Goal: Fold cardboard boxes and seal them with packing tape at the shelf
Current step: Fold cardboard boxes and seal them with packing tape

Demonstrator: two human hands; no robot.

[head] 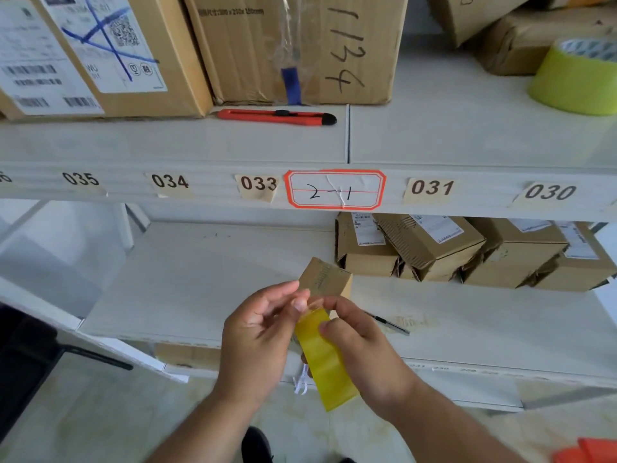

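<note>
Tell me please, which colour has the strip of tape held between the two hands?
Translucent yellow; the tape strip shows in the head view.

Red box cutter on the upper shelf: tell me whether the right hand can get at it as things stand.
Probably not at once. The box cutter lies uncovered at the shelf front, but the right hand is pinching the yellow tape strip against the small box.

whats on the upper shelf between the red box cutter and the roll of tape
Head view: only bare shelf board lies between the box cutter and the tape roll, with a seam between panels.
</note>
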